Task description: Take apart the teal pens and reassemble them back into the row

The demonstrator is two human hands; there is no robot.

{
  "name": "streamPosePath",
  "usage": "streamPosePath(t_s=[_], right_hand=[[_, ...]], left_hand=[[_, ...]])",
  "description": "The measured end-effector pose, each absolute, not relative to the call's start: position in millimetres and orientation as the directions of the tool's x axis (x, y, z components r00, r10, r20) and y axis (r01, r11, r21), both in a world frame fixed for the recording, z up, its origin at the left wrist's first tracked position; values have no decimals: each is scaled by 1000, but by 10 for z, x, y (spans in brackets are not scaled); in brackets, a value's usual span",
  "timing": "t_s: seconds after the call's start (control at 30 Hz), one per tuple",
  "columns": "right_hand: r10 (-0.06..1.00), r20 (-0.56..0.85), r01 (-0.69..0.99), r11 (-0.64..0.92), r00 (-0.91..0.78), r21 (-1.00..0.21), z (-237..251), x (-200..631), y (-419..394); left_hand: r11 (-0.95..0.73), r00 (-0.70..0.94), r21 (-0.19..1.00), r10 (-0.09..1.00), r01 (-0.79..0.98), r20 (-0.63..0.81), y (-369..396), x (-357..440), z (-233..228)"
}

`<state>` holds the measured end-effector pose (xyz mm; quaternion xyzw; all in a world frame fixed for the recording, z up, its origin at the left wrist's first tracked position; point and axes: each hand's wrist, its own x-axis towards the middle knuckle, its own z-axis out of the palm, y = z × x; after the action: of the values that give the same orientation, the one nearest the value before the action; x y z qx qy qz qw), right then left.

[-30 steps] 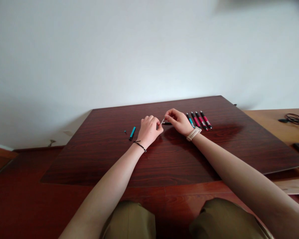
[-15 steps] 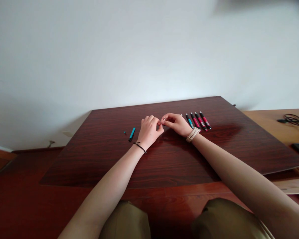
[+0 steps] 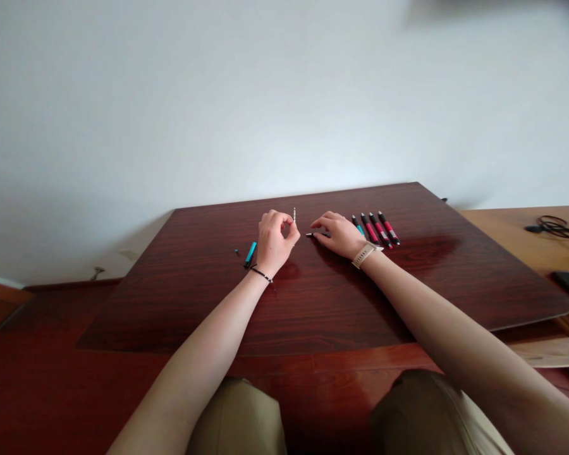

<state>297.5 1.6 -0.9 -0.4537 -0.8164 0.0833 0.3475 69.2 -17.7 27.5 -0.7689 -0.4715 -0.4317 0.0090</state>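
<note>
Refill, thin and pale, stands nearly upright just above frame centre, pinched between thumb and fingers of the left hand. Right of it, a dark pen part lies on the counter under the fingertips of the right hand, which rests half open, gripping nothing. Further right lies a row of pens; left of the hands, a teal barrel.

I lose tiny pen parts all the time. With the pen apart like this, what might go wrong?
The thin refill stands upright, pinched only at its base by the left hand; it may slip or bend. The tiny dark piece lies loose beside the teal barrel and might roll away unnoticed. The right hand rests near the row of pens and may nudge them.
</note>
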Motion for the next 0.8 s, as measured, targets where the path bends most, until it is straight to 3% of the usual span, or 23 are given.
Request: streamPosePath(t_s=[0.2, 0.33, 0.47, 0.57, 0.7, 0.8], right_hand=[[821, 439, 713, 549, -364, -436, -129, 3029, 111], [835, 504, 624, 518, -221, -585, -118, 2987, 119], [859, 511, 355, 479, -5, -802, -84, 2918, 126], [893, 447, 132, 438, 44, -889, -38, 2874, 107], [945, 325, -180, 325, 30, -929, 27, 2831, 45], [958, 285, -319, 262, -28, -911, 62, 2809, -8]], left_hand=[[-534, 103, 436, 709, 724, 697, -66, 603, 242], [-584, 184, 438, 718, 683, 671, -92, 638, 231], [-640, 304, 466, 733, 611, 608, -190, 701, 262], [-679, 381, 484, 722, 552, 578, -257, 739, 275], [-654, 410, 555, 756, 514, 510, -284, 778, 238], [-624, 434, 631, 778, 460, 453, -267, 801, 179]])
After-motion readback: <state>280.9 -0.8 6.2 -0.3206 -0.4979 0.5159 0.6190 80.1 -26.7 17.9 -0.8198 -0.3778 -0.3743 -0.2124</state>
